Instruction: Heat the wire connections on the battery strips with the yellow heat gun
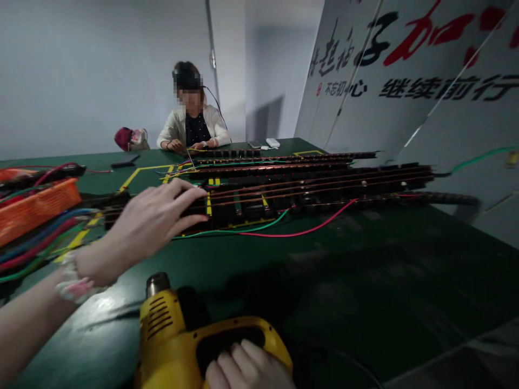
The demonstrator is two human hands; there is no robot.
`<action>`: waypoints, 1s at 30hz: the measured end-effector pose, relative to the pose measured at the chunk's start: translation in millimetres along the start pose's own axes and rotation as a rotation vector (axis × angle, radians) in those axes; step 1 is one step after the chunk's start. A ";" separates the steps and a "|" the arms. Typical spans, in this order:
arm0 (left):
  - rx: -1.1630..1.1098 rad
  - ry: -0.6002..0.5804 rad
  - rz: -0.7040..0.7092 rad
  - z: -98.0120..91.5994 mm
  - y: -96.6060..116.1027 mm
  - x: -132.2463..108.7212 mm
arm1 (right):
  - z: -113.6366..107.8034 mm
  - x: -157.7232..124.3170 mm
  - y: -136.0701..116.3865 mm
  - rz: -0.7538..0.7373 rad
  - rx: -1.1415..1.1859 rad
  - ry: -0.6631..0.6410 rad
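My left hand (156, 216) reaches over the near end of a long wire harness (251, 205) of dark, brown, green and red wires with yellow tape bands. Its thumb and forefinger straddle the dark bundle at one yellow band; the other fingers are partly hidden. Below it, my right hand (247, 367) is wrapped around the handle of a yellow heat gun (162, 335). The metal nozzle points away from me, toward the table and the harness, with a gap between them. A loose red wire (300, 233) and a green wire (243, 231) curve along the harness's near side.
An orange basket (40, 208) with wires stands at the left on the green table (324, 281). More harness bundles (284, 162) lie farther back. Across the table sits another person (194, 124), hands near a bundle. A white object (273, 142) lies at the far edge.
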State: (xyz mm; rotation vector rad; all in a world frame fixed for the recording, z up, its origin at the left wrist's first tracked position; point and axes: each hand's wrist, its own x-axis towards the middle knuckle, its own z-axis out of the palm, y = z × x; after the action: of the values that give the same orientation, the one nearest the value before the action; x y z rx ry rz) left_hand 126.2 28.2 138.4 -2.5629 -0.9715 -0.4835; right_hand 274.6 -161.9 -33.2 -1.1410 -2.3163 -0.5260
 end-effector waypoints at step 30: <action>-0.620 -0.275 0.180 136.4 148.0 70.2 | -22.9 1.7 12.2 0.100 0.268 -0.539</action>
State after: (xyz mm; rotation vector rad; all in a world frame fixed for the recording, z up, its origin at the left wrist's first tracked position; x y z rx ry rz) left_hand 302.4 24.0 18.6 -3.3107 -0.7413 -0.4384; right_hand 289.7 -166.2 -12.5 -1.3770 -2.6446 0.1543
